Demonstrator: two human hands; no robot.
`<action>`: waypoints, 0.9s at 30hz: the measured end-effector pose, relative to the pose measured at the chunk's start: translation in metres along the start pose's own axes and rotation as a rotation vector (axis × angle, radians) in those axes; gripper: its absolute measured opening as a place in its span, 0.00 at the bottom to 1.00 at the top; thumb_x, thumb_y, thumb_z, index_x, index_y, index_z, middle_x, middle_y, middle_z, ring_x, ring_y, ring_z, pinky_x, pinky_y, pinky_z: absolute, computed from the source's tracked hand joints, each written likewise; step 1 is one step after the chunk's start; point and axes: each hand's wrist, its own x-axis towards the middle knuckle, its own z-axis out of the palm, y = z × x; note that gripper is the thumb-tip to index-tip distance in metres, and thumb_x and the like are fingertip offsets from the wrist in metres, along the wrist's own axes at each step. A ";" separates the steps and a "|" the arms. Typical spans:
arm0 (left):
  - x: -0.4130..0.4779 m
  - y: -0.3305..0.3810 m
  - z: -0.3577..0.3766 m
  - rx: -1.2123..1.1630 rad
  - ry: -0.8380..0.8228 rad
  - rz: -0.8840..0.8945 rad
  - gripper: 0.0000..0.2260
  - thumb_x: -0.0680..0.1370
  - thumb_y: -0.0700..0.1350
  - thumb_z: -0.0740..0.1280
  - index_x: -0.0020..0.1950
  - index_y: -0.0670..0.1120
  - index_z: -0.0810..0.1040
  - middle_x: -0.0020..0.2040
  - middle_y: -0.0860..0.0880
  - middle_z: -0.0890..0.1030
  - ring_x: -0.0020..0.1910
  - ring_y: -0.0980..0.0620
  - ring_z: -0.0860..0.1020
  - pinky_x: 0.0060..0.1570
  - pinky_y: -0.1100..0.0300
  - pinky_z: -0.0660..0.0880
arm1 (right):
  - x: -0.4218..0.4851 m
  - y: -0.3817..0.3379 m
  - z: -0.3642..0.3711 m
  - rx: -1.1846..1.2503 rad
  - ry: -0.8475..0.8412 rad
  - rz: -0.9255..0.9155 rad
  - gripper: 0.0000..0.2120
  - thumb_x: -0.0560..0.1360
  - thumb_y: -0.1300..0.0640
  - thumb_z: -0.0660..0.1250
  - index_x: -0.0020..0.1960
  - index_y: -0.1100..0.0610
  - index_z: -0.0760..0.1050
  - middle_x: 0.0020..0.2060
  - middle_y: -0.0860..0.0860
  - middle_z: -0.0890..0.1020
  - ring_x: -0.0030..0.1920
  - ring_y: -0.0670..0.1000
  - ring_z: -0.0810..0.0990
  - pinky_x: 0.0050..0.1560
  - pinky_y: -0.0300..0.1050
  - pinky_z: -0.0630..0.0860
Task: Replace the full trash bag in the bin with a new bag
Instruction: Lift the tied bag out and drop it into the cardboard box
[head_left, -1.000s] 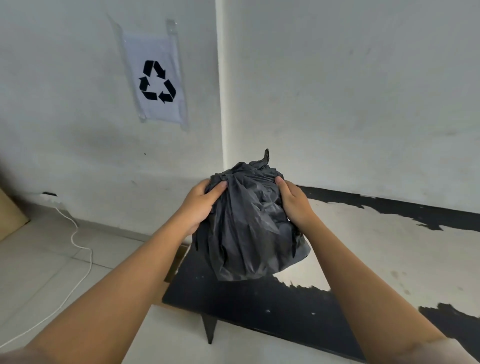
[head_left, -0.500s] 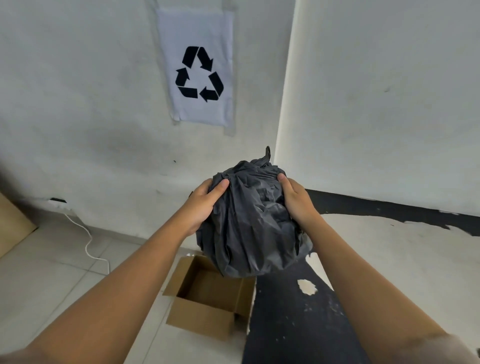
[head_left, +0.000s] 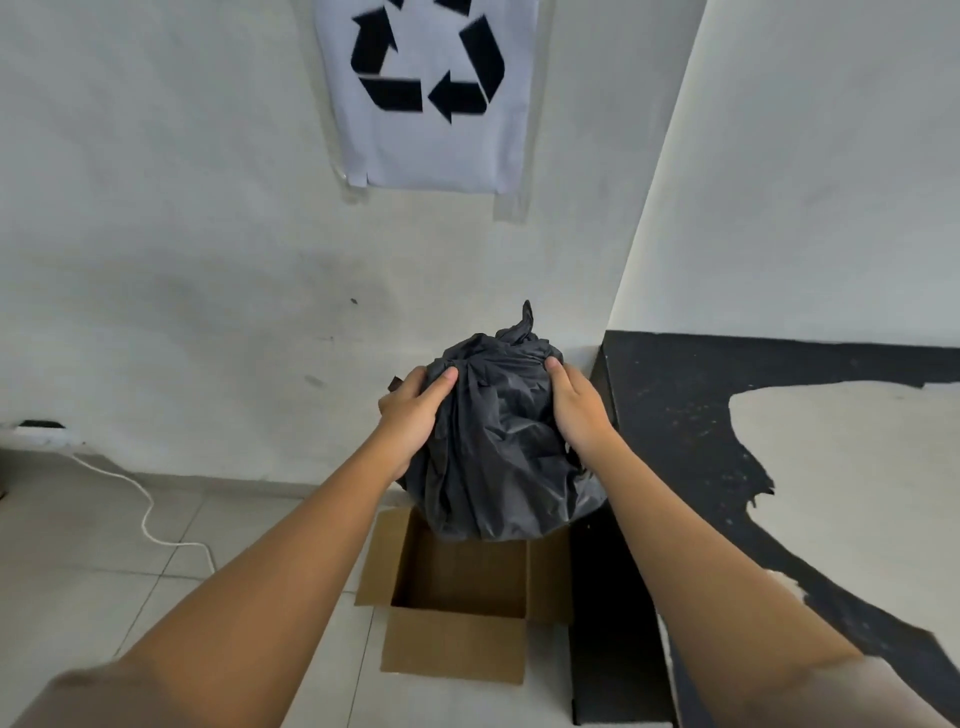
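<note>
Head view: open cardboard box (head_left: 457, 597) sits on the floor, flaps out, its right flap close against the black table edge (head_left: 613, 467). Above its mouth, clear of the rim, hangs the knotted black trash bag (head_left: 498, 441), left hand (head_left: 415, 405) and right hand (head_left: 574, 402) clasping opposite sides. Beyond, a recycling sign (head_left: 431, 93) hangs on the wall.

- No words, brand names or numbers can be read anywhere.
- One sign: a black recycling symbol (head_left: 427, 67) of three chasing arrows, its top cut off, printed on a white sheet (head_left: 431, 150) taped to the wall (head_left: 171, 234).
</note>
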 end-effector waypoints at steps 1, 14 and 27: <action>0.011 -0.014 0.000 0.005 -0.002 -0.024 0.06 0.71 0.64 0.64 0.43 0.65 0.74 0.68 0.47 0.68 0.61 0.47 0.74 0.65 0.48 0.71 | 0.007 0.012 0.010 0.006 0.009 0.021 0.23 0.82 0.46 0.49 0.62 0.62 0.71 0.52 0.54 0.75 0.54 0.53 0.72 0.54 0.44 0.64; 0.118 -0.253 0.029 -0.120 -0.106 -0.110 0.15 0.79 0.52 0.63 0.63 0.48 0.72 0.59 0.50 0.77 0.59 0.49 0.76 0.59 0.55 0.72 | 0.080 0.237 0.137 0.057 0.108 0.224 0.25 0.81 0.44 0.48 0.69 0.58 0.69 0.66 0.56 0.73 0.66 0.57 0.71 0.64 0.48 0.65; 0.192 -0.453 0.040 -0.070 -0.156 -0.008 0.16 0.78 0.52 0.64 0.64 0.48 0.72 0.62 0.49 0.76 0.61 0.50 0.75 0.66 0.52 0.71 | 0.128 0.421 0.223 0.035 0.095 0.135 0.23 0.81 0.46 0.50 0.67 0.59 0.70 0.64 0.57 0.74 0.65 0.57 0.72 0.60 0.45 0.66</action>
